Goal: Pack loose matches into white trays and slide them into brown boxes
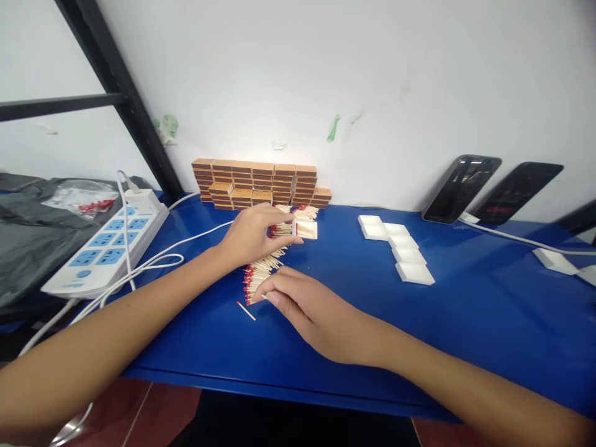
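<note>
My left hand (261,233) has its thumb and fingers closed on the left end of a small white matchbox tray (313,231) with some matches in it. Lower down, my right hand (310,307) pinches a matchstick (265,297) between thumb and forefinger. Right beside its fingertips lies a pile of red-tipped matches (256,273), which continues up under my left hand. One loose match (246,311) lies apart, just left of my right fingertips. More matches (305,212) lie behind the tray.
Stacked matchboxes (254,177) line the wall. Several white trays (403,248) sit at the right on the blue table (326,385). Two phones (460,189) lean against the wall. A power strip (107,248) with white cables (161,256) occupies the left.
</note>
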Tool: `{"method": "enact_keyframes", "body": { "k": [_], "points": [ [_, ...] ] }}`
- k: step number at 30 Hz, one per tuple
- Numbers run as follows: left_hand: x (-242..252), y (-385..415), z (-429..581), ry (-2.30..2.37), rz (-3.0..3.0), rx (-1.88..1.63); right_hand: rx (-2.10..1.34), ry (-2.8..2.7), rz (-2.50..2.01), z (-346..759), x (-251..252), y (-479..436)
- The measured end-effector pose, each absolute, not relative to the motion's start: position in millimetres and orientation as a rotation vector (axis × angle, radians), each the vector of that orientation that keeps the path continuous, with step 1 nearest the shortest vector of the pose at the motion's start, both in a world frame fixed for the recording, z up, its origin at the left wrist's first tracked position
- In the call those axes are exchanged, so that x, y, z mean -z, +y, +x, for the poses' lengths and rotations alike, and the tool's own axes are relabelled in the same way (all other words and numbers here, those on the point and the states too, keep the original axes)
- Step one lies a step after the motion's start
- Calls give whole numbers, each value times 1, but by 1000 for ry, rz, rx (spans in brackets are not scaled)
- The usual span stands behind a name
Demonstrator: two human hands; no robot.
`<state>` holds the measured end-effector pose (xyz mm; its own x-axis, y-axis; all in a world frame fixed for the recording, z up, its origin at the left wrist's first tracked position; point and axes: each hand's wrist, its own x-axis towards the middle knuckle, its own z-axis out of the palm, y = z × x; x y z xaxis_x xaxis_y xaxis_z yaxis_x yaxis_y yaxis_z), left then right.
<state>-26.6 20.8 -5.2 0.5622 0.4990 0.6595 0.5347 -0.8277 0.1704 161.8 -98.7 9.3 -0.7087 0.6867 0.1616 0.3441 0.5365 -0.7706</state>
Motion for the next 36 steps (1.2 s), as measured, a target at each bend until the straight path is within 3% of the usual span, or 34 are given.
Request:
{"method": "enact_keyframes", "body": {
  "k": [8,16,28,36],
  "points": [
    [4,21,-27,-903,-2734,1145,-1174,-2187,-927,152,-2,-98],
    [6,21,-27,-923,-2740,1137,-622,-2501,-754,141,13,-111],
    [6,21,-27,-948,-2746,1126,-597,-2521,-952,140,11,-111],
    [5,20,-27,-933,-2738,1132,-377,-2651,-1135,141,9,-112]
  ]
}}
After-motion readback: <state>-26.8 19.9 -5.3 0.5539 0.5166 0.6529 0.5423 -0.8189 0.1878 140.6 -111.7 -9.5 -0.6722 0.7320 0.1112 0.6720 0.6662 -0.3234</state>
